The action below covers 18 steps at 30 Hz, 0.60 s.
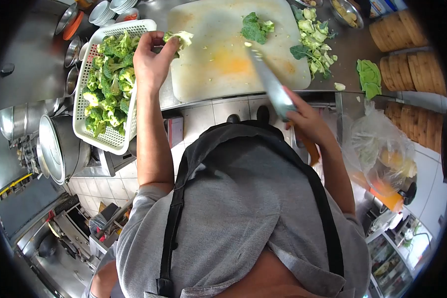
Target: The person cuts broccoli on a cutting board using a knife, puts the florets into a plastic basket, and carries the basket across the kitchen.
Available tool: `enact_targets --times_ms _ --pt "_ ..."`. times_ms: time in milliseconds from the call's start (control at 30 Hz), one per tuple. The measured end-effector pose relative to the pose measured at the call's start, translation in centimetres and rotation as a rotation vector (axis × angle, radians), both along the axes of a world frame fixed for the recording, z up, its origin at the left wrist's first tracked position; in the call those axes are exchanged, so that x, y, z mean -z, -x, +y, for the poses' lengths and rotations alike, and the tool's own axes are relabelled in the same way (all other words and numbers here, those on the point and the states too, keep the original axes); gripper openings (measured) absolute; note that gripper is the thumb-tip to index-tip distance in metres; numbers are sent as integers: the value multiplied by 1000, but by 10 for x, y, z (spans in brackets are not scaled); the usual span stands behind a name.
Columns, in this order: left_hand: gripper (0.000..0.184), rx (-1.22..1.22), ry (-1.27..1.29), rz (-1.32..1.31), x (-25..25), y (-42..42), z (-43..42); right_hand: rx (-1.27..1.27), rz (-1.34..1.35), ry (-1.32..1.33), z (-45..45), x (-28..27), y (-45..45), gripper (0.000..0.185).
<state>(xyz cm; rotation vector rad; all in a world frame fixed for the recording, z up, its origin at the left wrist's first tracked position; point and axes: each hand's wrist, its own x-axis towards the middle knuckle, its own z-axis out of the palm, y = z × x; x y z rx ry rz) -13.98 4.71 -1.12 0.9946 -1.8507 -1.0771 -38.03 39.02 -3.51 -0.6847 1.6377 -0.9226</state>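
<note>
My left hand [154, 57] pinches a small broccoli piece [182, 39] above the left edge of the white cutting board [198, 74], beside the basket. My right hand [307, 118] is wrapped round the handle of a large knife [270, 82], whose blade points up over the board with small bits near its tip. A broccoli head [256, 28] lies on the board's upper part. Cut broccoli florets [109, 82] fill the white perforated basket [120, 145] on the left. Trimmed stems and leaves [315, 42] are heaped at the board's right edge.
Stacked white bowls [102, 12] and metal bowls [72, 49] stand beyond the basket. On the right are bamboo steamers [397, 30], a green leaf [369, 77], a metal bowl of cut pieces [346, 13] and a clear plastic bag [380, 144]. A large lidded pot [54, 149] is at the left.
</note>
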Motion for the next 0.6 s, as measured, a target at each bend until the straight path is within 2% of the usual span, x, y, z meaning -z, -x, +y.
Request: enact_targets --times_ms 67,133,167,200,300,333,400,433,467,533,567,600 --pt "34 -29 -17 4 3 -13 -3 79 89 180 36 17 24 74" --pt "31 -28 -268 326 -1 -23 4 220 217 102 48 0 33 73" --pt "30 -47 -246 413 -2 -28 3 270 215 -5 46 -20 33 73" --pt "31 -161 -169 317 -14 -38 0 319 216 -112 43 -33 32 73" --pt "32 -372 242 137 -28 -88 -35 307 224 -107 48 -24 45 73" --pt "33 -359 231 242 -39 -101 -41 281 223 -102 47 -24 45 73" --pt "35 -445 209 178 -37 -141 -64 286 199 -90 41 -22 45 72" --pt "39 -478 195 51 -39 -159 -66 266 196 -85 36 -19 45 72" --pt "49 -477 193 -217 -40 -180 -71 284 241 -49 34 -17 43 71" --pt "58 -602 524 -545 -39 -192 -64 338 303 -30 39 -17 40 71" --pt "65 -586 425 -502 -55 -176 -47 324 313 -24 37 -18 42 71" --pt "65 -545 388 -378 -46 -173 -53 318 327 -20 37 -21 45 72"
